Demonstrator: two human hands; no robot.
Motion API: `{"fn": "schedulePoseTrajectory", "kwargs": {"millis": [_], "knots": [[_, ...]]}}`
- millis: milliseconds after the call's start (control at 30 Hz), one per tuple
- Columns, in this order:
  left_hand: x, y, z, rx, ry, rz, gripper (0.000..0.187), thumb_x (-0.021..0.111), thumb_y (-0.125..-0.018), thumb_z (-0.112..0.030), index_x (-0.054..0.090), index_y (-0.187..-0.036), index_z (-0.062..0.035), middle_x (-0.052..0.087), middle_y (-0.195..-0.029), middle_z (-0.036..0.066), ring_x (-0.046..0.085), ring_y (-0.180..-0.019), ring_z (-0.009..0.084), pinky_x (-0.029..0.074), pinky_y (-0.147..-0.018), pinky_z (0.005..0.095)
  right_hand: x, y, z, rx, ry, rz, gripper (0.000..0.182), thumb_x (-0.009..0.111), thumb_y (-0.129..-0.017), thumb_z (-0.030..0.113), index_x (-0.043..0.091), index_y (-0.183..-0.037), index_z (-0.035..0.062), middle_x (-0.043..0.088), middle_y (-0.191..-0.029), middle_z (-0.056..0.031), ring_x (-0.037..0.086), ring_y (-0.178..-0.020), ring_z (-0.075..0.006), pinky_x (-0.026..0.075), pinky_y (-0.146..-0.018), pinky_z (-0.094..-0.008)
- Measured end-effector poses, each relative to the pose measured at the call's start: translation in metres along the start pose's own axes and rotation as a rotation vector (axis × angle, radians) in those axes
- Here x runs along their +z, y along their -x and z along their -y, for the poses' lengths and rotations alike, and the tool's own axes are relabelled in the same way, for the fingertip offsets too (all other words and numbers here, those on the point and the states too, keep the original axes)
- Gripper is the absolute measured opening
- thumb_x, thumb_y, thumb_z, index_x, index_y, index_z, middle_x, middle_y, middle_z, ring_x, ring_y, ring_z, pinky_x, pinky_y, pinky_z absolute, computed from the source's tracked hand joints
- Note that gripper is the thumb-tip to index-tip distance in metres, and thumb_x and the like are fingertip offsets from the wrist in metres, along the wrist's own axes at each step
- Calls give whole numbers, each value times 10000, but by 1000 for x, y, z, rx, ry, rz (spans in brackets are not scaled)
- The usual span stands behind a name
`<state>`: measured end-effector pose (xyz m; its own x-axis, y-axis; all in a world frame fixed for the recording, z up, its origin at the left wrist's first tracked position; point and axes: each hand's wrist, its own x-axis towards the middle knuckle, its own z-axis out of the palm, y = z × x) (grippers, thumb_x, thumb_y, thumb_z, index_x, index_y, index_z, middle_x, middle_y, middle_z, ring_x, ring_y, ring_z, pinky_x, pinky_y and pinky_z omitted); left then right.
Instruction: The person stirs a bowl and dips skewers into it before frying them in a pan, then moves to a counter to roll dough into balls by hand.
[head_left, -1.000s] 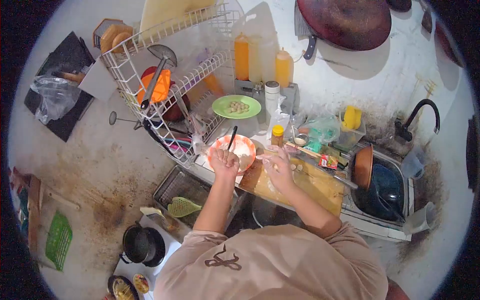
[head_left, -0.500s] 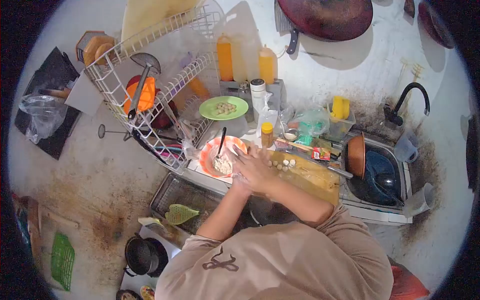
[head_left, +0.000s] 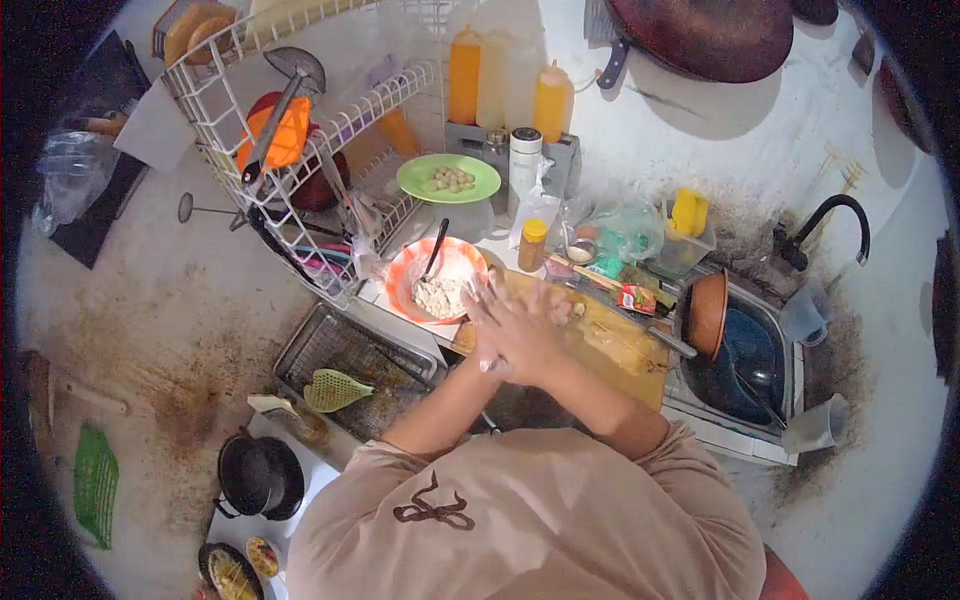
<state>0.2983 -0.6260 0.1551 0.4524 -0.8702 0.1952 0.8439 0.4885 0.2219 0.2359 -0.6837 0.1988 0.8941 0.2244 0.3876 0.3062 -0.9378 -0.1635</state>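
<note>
My right hand [head_left: 522, 338] lies flat across my left hand [head_left: 492, 364], palms pressed together at an angle. The fingers are stretched out, whitened and slightly blurred; anything between the palms is hidden. Both hands are over the left part of a wooden cutting board [head_left: 625, 365], beside an orange-and-white bowl [head_left: 398, 272]. In that bowl sit a lumpy white floury mix [head_left: 441, 297] and a spoon [head_left: 434, 250] with a black handle. Just past my fingers, small pale balls [head_left: 578, 309] rest on the board, partly covered by the hands. A green plate [head_left: 415, 180] behind carries more such balls.
A yellow-lidded jar [head_left: 532, 246] and a white bottle [head_left: 524, 165] stand behind the board. A knife [head_left: 673, 342] lies at its right edge, near the sink [head_left: 796, 365] with a brown pot [head_left: 708, 312]. Left is a white wire rack [head_left: 222, 110]; a green strainer [head_left: 335, 391] lies below.
My hands have shifted against each other, with the fingers more spread now. The whole view has turned and moved slightly. The bowl, plate and board appear to stay put.
</note>
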Motion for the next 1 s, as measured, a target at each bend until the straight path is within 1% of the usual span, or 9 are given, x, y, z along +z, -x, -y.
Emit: {"fn": "schedulePoseTrajectory", "kwargs": {"millis": [133,233,333,433,500,567,767,900,1000], "knots": [[-1,-3,2,12,-16,-25,731,122,-763,-663,69,-1339,-217,113,-1384,75,169,-1252,303,164,-1005,458,0,16,-6,105,100,80,768,448,-721,515,194,-1315,99,78,-1384,-144,118,-1256,-363,2,-897,-662],[-11,-8,19,68,-70,-20,734,111,-760,-667,66,-1340,-218,117,-1383,78,170,-1252,303,165,-1006,455,15,20,-16,218,41,33,833,479,-677,530,170,-1326,110,86,-1369,-204,80,-1263,-368,17,-874,-675],[-9,-7,32,152,-192,-61,752,96,-753,-670,76,-1338,-198,139,-1376,89,189,-1245,296,176,-1007,444,4,24,-14,159,57,-109,642,525,-732,406,332,-1263,99,207,-1357,-137,151,-1257,-345,0,-950,-592],[10,-9,27,95,-250,-162,791,98,-753,-670,150,-1319,-119,208,-1349,122,234,-1227,293,191,-1004,439,19,32,-35,311,-172,-310,646,523,-735,339,276,-1296,136,201,-1356,-150,126,-1259,-359,1,-942,-599],[-2,-12,17,20,79,-118,834,108,-754,-675,245,-1284,-45,267,-1319,156,266,-1210,307,201,-999,444,11,45,-48,218,-245,-259,558,549,-729,238,367,-1245,133,321,-1301,-110,177,-1252,-330,12,-968,-557],[-4,-15,19,-5,30,-112,851,107,-746,-678,273,-1262,-22,329,-1277,161,298,-1193,302,222,-995,429,6,51,-45,215,-361,-307,396,579,-707,117,537,-1100,115,509,-1152,-47,278,-1225,-262,35,-999,-501],[-13,-21,33,-76,-229,-103,828,192,-727,-696,320,-1226,-48,379,-1223,167,357,-1149,301,280,-959,454,18,60,-34,323,-239,-440,183,610,-653,99,643,-833,102,604,-948,-90,417,-1130,-261,62,-1008,-464],[-9,-16,34,-118,-56,-315,836,239,-702,-723,307,-1235,-82,368,-1216,169,391,-1110,305,316,-923,464,40,70,-46,379,-334,-460,169,573,-694,71,630,-852,87,601,-924,-101,505,-1007,-253,141,-996,-458],[-9,-19,30,-57,-196,-314,797,275,-734,-691,277,-1257,-89,374,-1208,147,389,-1106,291,303,-925,427,39,79,-53,504,-382,-462,120,579,-692,46,636,-797,59,619,-839,-101,541,-954,-253,242,-968,-412]]}}
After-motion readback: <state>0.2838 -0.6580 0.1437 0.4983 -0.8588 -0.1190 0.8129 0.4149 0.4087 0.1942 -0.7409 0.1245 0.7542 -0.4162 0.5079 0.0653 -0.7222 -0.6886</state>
